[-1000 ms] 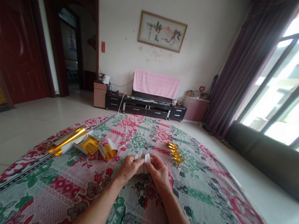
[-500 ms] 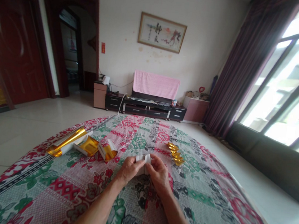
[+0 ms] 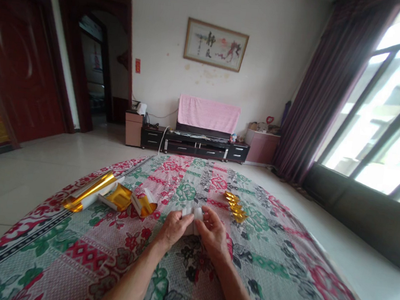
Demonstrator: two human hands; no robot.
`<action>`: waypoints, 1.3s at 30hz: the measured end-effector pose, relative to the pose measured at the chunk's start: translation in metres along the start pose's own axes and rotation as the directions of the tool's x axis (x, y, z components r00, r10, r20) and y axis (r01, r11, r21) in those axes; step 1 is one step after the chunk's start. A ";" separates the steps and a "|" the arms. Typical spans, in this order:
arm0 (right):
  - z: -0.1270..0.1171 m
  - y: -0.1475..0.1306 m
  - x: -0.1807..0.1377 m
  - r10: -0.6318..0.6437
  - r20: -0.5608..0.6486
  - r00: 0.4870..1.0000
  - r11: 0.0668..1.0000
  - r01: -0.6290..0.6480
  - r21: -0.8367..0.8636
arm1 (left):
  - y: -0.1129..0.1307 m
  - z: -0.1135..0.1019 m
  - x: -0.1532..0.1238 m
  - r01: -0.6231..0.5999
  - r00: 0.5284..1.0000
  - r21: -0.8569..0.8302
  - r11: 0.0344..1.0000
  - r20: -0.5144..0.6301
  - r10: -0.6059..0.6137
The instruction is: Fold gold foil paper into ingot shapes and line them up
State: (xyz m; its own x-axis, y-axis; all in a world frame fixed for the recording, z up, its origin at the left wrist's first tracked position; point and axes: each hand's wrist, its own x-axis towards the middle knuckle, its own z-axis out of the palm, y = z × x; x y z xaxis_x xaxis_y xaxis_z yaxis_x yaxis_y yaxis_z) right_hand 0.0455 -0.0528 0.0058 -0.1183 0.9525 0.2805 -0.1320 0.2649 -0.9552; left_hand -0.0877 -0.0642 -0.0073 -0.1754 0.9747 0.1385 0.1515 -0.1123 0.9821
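Observation:
A small sheet of paper point(image 3: 191, 228), white on the side facing me, is held between both hands at the middle of the flowered cloth. My left hand point(image 3: 173, 228) pinches its left part with thumb and fingers. On the right part, my right hand point(image 3: 213, 232) has a like pinch. The paper's upper edges stand folded up with a gap between them. To the right lies a row of folded gold paper pieces point(image 3: 235, 207). Curled gold sheets with white backs point(image 3: 117, 197) lie to the left, next to a longer gold roll point(image 3: 90, 192).
The patterned cloth point(image 3: 107, 255) covers the rounded surface under my hands. Beyond it stands a low black cabinet point(image 3: 196, 148), with a pink towel point(image 3: 209, 113) draped over something on top. A purple curtain point(image 3: 335, 88) and windows are at the right; red doors at the left.
The folded-up upper edges of the paper have shifted slightly and sit a bit differently between my fingers. Both hands stay in nearly the same place.

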 end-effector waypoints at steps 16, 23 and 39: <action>-0.005 0.014 0.006 -0.068 -0.022 0.997 0.998 0.068 0.006 | 0.001 0.001 -0.001 0.008 1.000 -0.023 1.000 -0.024 -0.009; -0.004 0.014 0.005 -0.066 -0.003 0.998 0.998 0.066 -0.023 | 0.004 0.003 -0.001 0.017 0.999 0.055 0.998 -0.048 -0.014; -0.004 0.010 0.002 -0.119 -0.077 0.990 0.896 0.074 -0.438 | 0.008 0.005 -0.005 -0.068 0.995 0.217 0.974 -0.062 0.083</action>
State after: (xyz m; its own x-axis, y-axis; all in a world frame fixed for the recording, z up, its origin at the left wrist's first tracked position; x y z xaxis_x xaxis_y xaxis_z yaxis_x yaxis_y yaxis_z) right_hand 0.0474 -0.0477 -0.0035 -0.0258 0.9229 0.3842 0.3039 0.3734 -0.8765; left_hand -0.0808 -0.0686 -0.0010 -0.2218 0.9482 0.2274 0.3705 -0.1338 0.9192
